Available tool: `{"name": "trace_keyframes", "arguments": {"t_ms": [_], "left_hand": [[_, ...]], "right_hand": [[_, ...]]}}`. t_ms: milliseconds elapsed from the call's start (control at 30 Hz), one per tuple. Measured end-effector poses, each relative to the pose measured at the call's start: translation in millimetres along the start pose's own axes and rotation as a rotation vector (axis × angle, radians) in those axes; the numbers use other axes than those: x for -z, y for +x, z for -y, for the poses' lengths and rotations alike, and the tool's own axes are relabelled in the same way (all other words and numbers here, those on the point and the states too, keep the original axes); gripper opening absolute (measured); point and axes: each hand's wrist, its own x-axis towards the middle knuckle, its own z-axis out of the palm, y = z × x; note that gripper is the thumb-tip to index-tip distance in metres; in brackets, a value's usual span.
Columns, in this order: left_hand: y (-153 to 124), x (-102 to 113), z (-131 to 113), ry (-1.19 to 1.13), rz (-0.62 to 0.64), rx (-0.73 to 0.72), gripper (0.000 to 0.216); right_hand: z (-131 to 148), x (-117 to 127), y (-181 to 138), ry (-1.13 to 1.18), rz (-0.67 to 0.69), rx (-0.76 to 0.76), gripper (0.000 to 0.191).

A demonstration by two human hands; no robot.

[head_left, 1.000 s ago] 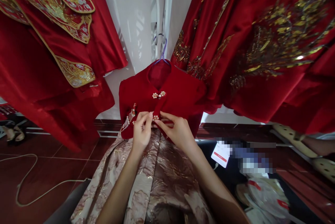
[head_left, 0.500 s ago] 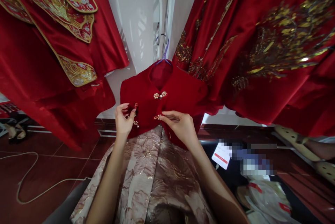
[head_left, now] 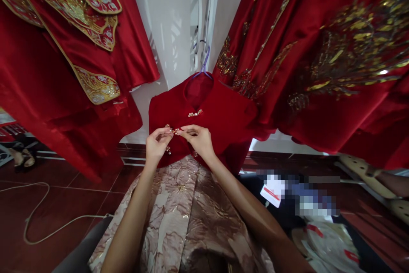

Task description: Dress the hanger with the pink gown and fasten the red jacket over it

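A dark red cropped jacket [head_left: 223,111] with a stand collar hangs from a purple hanger [head_left: 205,62]. Beaded frog fasteners run down its front. The top fastener [head_left: 195,113] is joined across the opening. Around the middle fastener [head_left: 175,131] both hands meet. My left hand [head_left: 157,143] is closed, its thumb and fingers pinching the knob side. My right hand [head_left: 198,139] pinches the loop side, and the two halves are close together; whether they are hooked I cannot tell. Below my left fingertips shows another beaded fastener half [head_left: 168,150].
Red gold-embroidered garments [head_left: 96,85] hang at left and sequinned red ones [head_left: 345,60] at right. A patterned pink-gold garment [head_left: 172,205] is below the jacket. A lit phone [head_left: 271,194] and plastic-wrapped items [head_left: 332,243] are at lower right. A cable [head_left: 44,239] crosses the tiled floor.
My right hand has moved left and slightly up with the loop half, drawing the jacket front across to my left hand. My left hand has shifted slightly right, and its fingers now pinch the fastener.
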Motion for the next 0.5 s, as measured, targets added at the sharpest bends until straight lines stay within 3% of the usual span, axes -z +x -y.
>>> {"name": "trace_keyframes", "arguments": {"t_ms": [267, 500], "left_hand": [[3, 0, -2, -0.006, -0.013, 0.018, 0.030], [8, 6, -4, 0.074, 0.024, 0.016, 0.025]], "right_hand": [[-3, -19, -3, -0.243, -0.123, 0.089, 0.023], [-3, -23, -4, -0.417, -0.153, 0.133, 0.023]]}}
